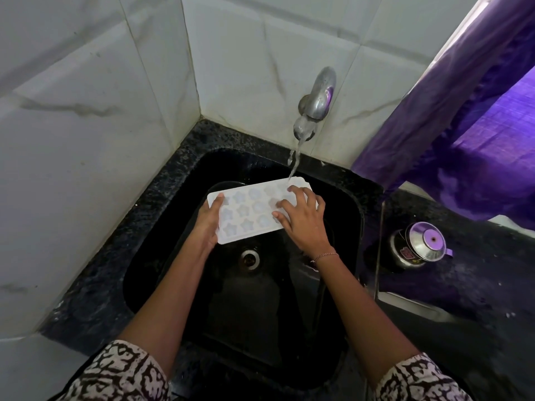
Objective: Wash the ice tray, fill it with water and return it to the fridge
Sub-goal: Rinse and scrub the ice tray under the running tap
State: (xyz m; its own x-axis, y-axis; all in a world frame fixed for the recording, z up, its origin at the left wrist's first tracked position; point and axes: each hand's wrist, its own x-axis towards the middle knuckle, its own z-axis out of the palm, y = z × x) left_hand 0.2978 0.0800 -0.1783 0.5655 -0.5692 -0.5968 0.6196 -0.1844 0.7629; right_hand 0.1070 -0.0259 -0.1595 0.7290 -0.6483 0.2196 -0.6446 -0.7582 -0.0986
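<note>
A white ice tray (249, 211) with star-shaped cells is held level over the black sink (341, 215). My left hand (207, 224) grips its left end, thumb on top. My right hand (304, 219) lies spread over the tray's right part, fingers pressing on the cells. Water runs from the steel tap (317, 99) on the tiled wall and lands on the tray's far right corner, by my right fingertips.
The sink's drain (250, 258) lies below the tray. A dark speckled counter (101, 270) rims the sink. A steel lidded pot (417, 248) stands on the counter at the right. A purple curtain (469, 134) hangs at the right. White tiled walls close the corner.
</note>
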